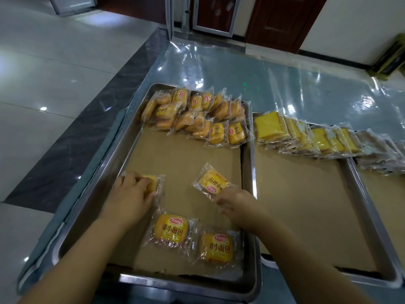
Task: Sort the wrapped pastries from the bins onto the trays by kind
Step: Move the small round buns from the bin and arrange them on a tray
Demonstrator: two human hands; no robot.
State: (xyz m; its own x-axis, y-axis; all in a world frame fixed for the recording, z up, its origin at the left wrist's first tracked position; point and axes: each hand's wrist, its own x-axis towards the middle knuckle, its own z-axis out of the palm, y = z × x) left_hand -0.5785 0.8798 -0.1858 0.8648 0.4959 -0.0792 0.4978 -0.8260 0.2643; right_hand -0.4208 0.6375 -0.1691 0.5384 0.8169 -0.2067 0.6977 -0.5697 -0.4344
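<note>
Tiled floor [54, 62] off to the left, dark doors [276, 20] at the back. Worktop [285, 84] is covered in wrinkled clear film.

Left tray [197, 284], steel with a brown paper liner [186, 154]:
- Left hand [131, 194] is on a bun packet [153, 183]. Its fingers [140, 181] are curled over the packet's top, gripping it close to the tray's left wall. Can't tell if it is lifted off the liner.
- Right hand [236, 205]: fingers [223, 194] pinch the near corner of a labelled packet [213, 181]. The packet lies tilted just beyond the fingertips, label upside down to the camera.
- The two held packets are apart, with liner showing between them.

Nearer than both sets of fingers are two more small buns, lying flat with labels up. One near packet [172, 230] sits between the wrists. The second near packet [217, 247] is under the right forearm, just beside the first. Can't tell if the wrappers touch.

Well beyond the fingers, at the tray's far end, is a bun stack [197, 113]. The packets are the same kind, overlapping and leaning on each other.

Right of the right fingers, past the tray wall, is the middle tray [306, 205]. A row of yellow slice-cake packets [295, 134] is shingled along its far end.

Further right again is the third tray [390, 194], with paler packets [381, 150] in a similar shingled row. They are at the frame edge and blurred, so the kind is unclear.
</note>
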